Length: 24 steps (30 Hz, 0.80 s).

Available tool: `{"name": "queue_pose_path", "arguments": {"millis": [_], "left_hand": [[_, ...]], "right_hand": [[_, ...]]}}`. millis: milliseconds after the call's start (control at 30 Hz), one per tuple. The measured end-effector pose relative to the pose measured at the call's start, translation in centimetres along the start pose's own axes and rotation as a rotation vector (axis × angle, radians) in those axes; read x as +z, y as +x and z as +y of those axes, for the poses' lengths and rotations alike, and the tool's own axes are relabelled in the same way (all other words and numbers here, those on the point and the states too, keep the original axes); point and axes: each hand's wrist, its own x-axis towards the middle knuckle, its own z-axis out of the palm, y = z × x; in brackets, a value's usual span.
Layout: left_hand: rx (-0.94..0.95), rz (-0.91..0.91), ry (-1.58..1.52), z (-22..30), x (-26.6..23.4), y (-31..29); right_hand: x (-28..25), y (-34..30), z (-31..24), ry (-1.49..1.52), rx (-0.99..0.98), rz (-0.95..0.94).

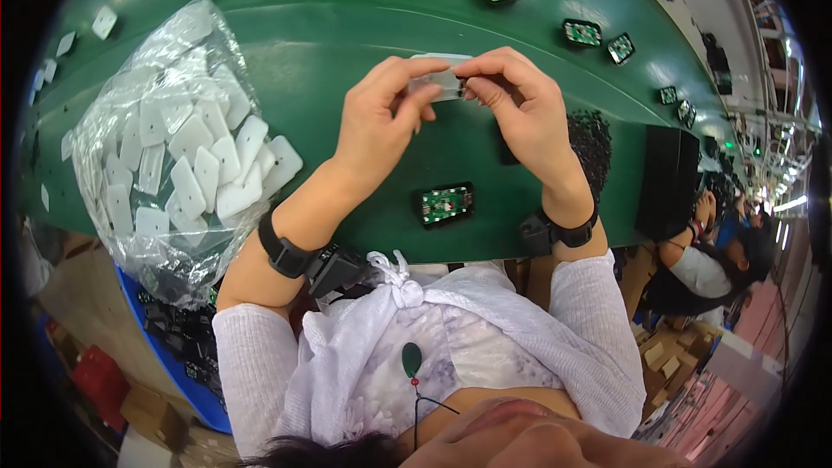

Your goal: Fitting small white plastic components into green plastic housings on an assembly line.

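Both hands, left hand and right hand, are pinching a small white plastic cover between them over the green table, with a circuit board just nearer and a clear bag of white covers off left.

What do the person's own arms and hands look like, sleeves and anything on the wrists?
Both hands, the left hand and right hand, are bare, with no gloves. Each forearm is bare up to a pushed-up white knitted sleeve. Each wrist carries a black strap: the left black wrist strap bears a boxy black device, and the right black wrist strap bears a similar one.
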Motion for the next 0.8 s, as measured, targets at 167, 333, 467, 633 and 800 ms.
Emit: {"name": "queue_pose_path", "arguments": {"millis": [167, 333, 467, 633, 800], "left_hand": [[0.149, 0.052, 0.128, 0.6, -0.5, 0.2], [0.19, 0.071, 0.191, 1.0, -0.7, 0.0], [0.177, 0.086, 0.147, 0.9, -0.6, -0.1], [0.141, 0.106, 0.126, 0.9, -0.6, -0.1], [0.006, 0.132, -0.151, 1.2, 0.1, -0.1]], "right_hand": [[1.8, 0.5, 0.2, 0.036, 0.022, -0.051], [2.2, 0.7, 0.2, 0.074, 0.113, 0.03], [1.8, 0.6, 0.4, 0.082, 0.147, 0.018], [2.0, 0.5, 0.2, 0.211, 0.22, 0.004], [1.7, 0.6, 0.8, 0.133, 0.163, 0.037]]}}
